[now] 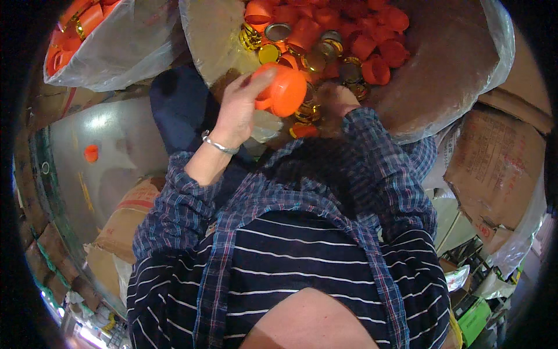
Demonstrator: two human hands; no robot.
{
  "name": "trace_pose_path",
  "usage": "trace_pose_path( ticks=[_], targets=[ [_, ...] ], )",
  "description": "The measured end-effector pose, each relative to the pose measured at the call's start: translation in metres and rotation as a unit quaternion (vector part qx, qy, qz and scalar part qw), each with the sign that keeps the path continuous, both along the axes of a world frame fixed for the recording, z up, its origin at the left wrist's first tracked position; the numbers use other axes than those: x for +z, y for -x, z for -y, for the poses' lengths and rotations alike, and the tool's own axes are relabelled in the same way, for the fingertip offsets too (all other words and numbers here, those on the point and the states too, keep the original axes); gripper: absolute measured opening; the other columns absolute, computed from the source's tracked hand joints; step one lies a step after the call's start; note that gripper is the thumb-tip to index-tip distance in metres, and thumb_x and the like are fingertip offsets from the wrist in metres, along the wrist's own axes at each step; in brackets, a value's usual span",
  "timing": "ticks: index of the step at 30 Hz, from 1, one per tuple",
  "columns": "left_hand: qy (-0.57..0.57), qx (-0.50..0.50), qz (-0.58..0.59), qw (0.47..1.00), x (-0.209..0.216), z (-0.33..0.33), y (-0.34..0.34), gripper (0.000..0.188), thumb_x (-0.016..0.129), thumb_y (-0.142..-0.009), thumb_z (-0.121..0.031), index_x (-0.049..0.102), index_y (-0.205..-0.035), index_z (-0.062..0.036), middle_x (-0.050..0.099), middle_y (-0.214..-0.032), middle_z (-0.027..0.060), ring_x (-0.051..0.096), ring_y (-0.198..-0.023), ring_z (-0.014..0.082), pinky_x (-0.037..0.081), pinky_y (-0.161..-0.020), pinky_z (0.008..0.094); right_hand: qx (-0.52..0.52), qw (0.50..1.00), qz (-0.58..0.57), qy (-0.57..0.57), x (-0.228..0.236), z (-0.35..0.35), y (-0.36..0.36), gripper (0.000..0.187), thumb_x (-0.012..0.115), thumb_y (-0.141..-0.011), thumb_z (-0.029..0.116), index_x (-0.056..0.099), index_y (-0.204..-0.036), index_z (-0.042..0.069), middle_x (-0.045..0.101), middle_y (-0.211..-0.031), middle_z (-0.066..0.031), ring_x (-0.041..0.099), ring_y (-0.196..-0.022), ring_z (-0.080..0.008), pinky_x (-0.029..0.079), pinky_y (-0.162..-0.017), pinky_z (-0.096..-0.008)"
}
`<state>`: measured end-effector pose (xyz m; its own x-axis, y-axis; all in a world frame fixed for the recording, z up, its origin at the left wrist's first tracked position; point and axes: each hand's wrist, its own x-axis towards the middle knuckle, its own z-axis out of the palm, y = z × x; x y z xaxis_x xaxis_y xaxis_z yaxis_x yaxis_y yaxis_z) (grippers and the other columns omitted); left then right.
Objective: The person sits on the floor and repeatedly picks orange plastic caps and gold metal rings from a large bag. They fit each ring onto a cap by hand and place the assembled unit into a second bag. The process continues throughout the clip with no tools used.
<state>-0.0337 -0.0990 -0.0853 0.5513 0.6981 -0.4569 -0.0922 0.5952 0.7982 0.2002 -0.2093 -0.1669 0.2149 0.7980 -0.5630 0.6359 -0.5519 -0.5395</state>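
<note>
My left hand (237, 107) is closed around an orange plastic mug (289, 90), tilted on its side with its rounded base toward the right. A small handle loop shows beside my fingers. My right hand (339, 99) reaches down among gold metal lids (351, 70) at the near side of a large bag-lined container (442, 75); its fingers are in shadow and mostly hidden. Several more orange mugs (395, 53) lie in a loose heap with the lids at the far side of that container. One yellow-gold lid (268, 54) rests face up just beyond the held mug.
Another clear plastic bag (125, 55) at the far left holds orange mugs and gold lids. A single orange mug (91, 153) stands on the grey floor (116, 131) to the left. Cardboard boxes (128, 212) flank me, with a large carton (494, 166) on the right.
</note>
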Motion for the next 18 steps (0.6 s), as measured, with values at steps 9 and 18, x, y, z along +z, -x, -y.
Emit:
trace_pose_path(
  ticks=[9,18],
  targets=[
    [0.093,0.075,0.069,0.990,0.000,0.018,0.014,0.030,0.064,-0.097,-0.020,0.062,-0.119,0.0005,0.067,-0.117,0.0083,0.063,-0.110,0.0216,0.050,-0.098,0.0382,0.068,0.956,0.205,0.200,-0.064,0.018,0.064,0.100,0.054,-0.080,0.077,0.037,-0.148,0.005,0.051,-0.143,-0.0136,0.053,-0.127,-0.0319,0.047,-0.102,-0.0421],
    [0.175,0.112,0.105,0.972,-0.010,0.027,0.029,0.028,0.061,-0.098,-0.022,0.063,-0.116,-0.0007,0.067,-0.112,0.0081,0.065,-0.101,0.0189,0.052,-0.092,0.0343,0.109,0.959,0.262,0.026,-0.072,0.022,0.032,0.046,0.049,-0.098,0.030,0.045,-0.134,0.001,0.068,-0.108,-0.0209,0.068,-0.096,-0.0362,0.056,-0.074,-0.0489]
  ],
)
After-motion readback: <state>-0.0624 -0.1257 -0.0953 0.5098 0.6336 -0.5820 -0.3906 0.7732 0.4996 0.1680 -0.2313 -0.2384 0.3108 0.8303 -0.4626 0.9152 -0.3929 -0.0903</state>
